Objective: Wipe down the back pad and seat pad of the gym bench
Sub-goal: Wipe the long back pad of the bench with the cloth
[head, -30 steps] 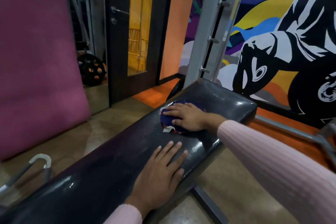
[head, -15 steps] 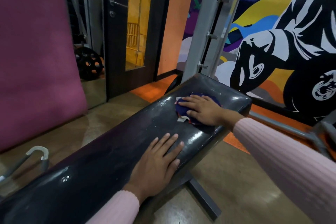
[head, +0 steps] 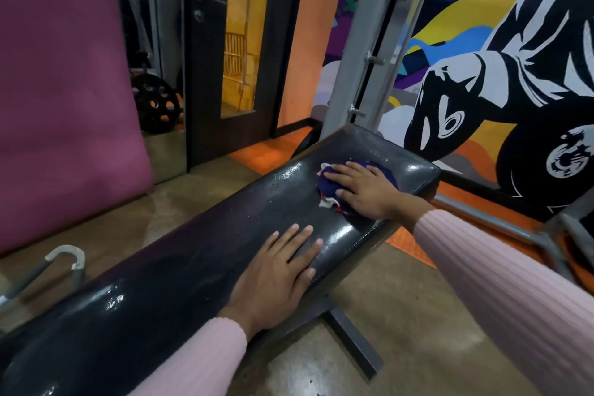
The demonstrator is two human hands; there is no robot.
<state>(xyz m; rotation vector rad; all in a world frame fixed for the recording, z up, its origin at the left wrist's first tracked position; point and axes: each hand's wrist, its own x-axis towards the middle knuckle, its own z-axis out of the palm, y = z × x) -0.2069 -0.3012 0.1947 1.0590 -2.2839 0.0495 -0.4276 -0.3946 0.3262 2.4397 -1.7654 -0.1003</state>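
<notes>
Right hand (head: 363,190) has slid the blue cloth (head: 328,186) farther up the bench pad (head: 225,225) | fingers flat, pressing cloth beneath them | left hand (head: 276,276) spread flat on pad | no readable writing.

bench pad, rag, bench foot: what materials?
Bench pad: looks like black vinyl or faux leather, glossy, with highlights and edge stitching.
Rag: soft woven cloth, navy with white and red, crumpled under the right hand.
Bench foot: likely painted steel bar, matte grey, square-edged.
</notes>
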